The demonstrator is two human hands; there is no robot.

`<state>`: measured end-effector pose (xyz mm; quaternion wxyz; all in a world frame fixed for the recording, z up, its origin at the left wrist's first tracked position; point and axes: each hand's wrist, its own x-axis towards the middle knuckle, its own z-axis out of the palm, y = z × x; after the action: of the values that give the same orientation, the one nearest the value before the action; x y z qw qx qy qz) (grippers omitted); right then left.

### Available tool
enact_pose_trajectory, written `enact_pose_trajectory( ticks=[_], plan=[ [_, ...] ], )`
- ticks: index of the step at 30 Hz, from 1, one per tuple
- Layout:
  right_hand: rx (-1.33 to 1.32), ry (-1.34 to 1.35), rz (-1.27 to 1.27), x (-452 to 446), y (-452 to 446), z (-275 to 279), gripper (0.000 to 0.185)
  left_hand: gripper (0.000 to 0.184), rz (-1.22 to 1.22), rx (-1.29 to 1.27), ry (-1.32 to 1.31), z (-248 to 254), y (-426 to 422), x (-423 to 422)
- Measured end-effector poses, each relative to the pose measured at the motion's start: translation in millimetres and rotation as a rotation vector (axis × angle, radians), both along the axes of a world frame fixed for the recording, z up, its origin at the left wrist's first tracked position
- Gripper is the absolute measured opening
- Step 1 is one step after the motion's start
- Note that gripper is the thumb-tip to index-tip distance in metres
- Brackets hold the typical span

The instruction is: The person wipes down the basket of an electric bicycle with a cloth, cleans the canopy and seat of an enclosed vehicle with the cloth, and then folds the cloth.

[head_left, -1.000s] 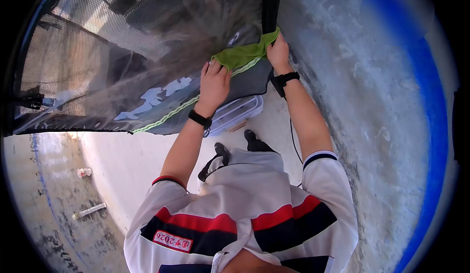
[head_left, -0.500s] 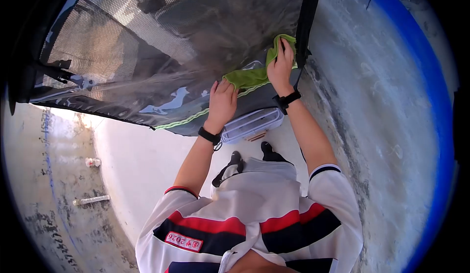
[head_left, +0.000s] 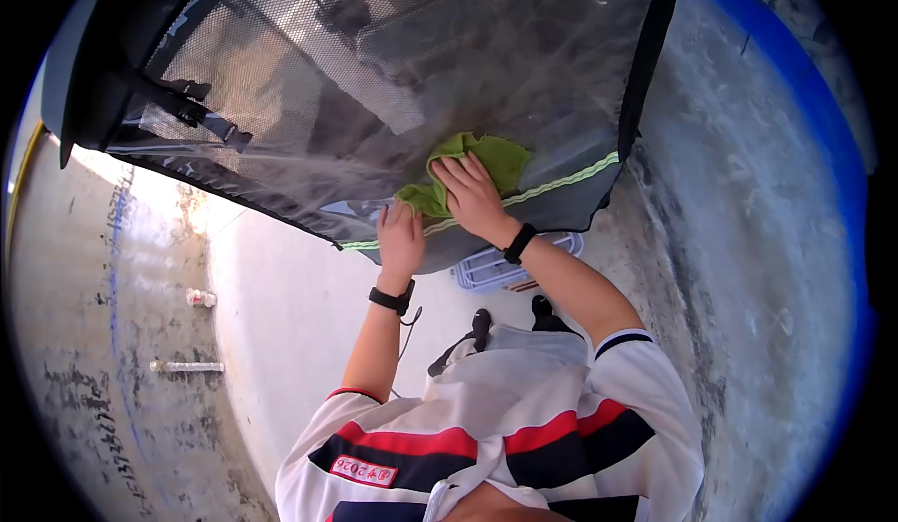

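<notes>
A green cloth (head_left: 503,162) lies crumpled against the lower part of a clear plastic and mesh cover (head_left: 552,73). My right hand (head_left: 475,202) presses it onto the plastic, fingers stretched over the fabric. At the cloth's lower left end, my left hand (head_left: 401,239) holds its edge between bent fingers. Just under both hands runs a light green reflective strip (head_left: 571,179) along the cover's dark lower band. Black bands circle both my wrists.
Below the cover a pale slatted plastic basket (head_left: 475,274) stands on the white floor, near my shoes. A stained wall with a white pipe stub (head_left: 187,367) rises at left. On the right is a grey wall (head_left: 748,204) with a blue band. A black strap and buckle (head_left: 192,110) hang on the cover.
My right hand has slid the cloth left and down across the plastic, away from the cover's right edge. It is now close beside my left hand, which has moved slightly left and down.
</notes>
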<state>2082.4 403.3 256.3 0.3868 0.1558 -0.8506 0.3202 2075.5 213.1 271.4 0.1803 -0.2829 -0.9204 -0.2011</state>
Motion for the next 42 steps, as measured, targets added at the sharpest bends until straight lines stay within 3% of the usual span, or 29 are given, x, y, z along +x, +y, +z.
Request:
enact_pose_trajectory(
  ticks=[2, 6, 19, 26, 31, 34, 42],
  plan=[
    [0.135, -0.023, 0.068, -3.0, -11.9, -8.6, 0.046, 0.011, 0.022, 0.023, -0.011, 0.8, -10.3, -0.4],
    [0.142, -0.025, 0.072, -3.1, -7.5, -7.3, 0.049, 0.010, 0.033, 0.064, -0.062, 6.1, -6.6, 0.1],
    [-0.049, -0.207, -0.450, 6.1, 123.1, -6.4, 0.073, 0.014, -0.108, 0.236, -0.021, -8.7, 79.0, -5.0],
    [-0.120, -0.249, -0.535, 15.8, 180.6, -12.6, 0.073, 0.020, -0.178, 0.354, -0.146, -2.5, 119.6, -3.4],
    [-0.220, -0.132, -0.517, 4.6, 170.3, 0.3, 0.072, 0.035, -0.063, 0.573, -0.366, 12.6, 103.1, -2.7],
    [-0.231, -0.034, -0.493, -8.7, 155.1, 21.1, 0.070, 0.038, -0.057, 0.830, -0.402, 15.0, 74.2, -11.7],
    [-0.126, 0.059, -0.331, -44.4, 75.2, 79.0, 0.063, 0.039, -0.057, 1.089, -0.225, 48.3, 1.0, -22.1]
  ],
)
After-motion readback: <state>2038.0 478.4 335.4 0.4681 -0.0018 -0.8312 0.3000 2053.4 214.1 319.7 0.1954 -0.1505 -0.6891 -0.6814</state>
